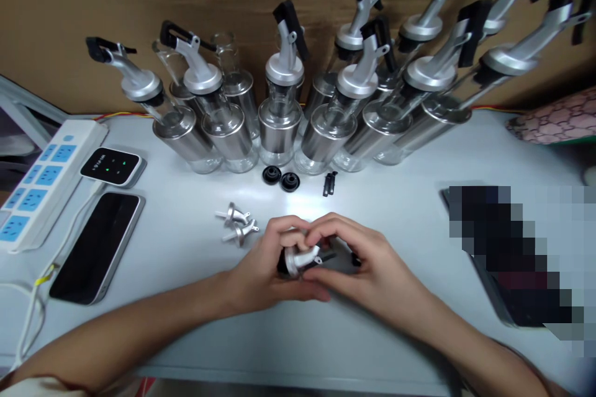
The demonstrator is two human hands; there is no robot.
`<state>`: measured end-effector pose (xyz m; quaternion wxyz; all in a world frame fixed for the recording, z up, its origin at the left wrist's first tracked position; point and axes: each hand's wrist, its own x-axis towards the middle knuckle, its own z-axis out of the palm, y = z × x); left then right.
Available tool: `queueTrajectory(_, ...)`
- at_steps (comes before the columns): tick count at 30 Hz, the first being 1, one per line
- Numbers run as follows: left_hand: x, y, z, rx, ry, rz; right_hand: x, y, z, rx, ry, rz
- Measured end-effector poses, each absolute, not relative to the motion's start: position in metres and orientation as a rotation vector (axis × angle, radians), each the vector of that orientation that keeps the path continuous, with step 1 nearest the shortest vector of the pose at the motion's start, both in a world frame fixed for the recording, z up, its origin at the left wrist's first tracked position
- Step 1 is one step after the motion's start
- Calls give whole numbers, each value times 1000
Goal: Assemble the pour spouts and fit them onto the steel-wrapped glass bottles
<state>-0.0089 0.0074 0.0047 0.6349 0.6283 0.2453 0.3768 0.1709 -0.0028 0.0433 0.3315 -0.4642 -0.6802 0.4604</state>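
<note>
My left hand and my right hand meet at the middle of the white table, both closed round one silver pourer spout with a black part under it. Two loose silver spouts lie just left of my hands. Beyond them are two black round seals and a small black lever piece. Several glass dispenser bottles with steel sleeves stand in a row at the back, most capped with silver spouts and black levers.
A white power strip with blue sockets lies at the far left. Beside it sit a small black device with green lights and a dark phone on a cable. A blurred dark slab lies at right, a pink patterned cloth behind it.
</note>
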Motion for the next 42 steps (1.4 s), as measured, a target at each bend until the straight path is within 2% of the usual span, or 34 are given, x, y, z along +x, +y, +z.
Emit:
queueTrajectory(7, -12, 6, 3, 1542, 632, 819, 183, 8, 50, -1276, -1664, 1444)
queueTrajectory(15, -11, 10, 6, 1538, 623, 849, 181, 7, 52, -1208, -1576, 1436)
queueTrajectory(23, -14, 13, 15, 1516, 748, 578, 181, 8, 50, -1108, -1420, 1455)
queueTrajectory(31, -12, 11, 18, 1613, 761, 540, 180, 8, 54, -1032, -972, 1653)
queueTrajectory(34, -11, 10, 15, 1611, 762, 557, 174, 10, 54, -1044, -878, 1583)
queueTrajectory(37, -10, 9, 14, 1625, 784, 538, 169, 12, 53, -1138, -944, 1524)
queueTrajectory(40, -8, 8, 16, 1649, 800, 528, 167, 12, 64, -1280, -1255, 1506)
queueTrajectory(42, -8, 7, 17, 1670, 801, 523, 167, 16, 81, -1335, -1502, 1316)
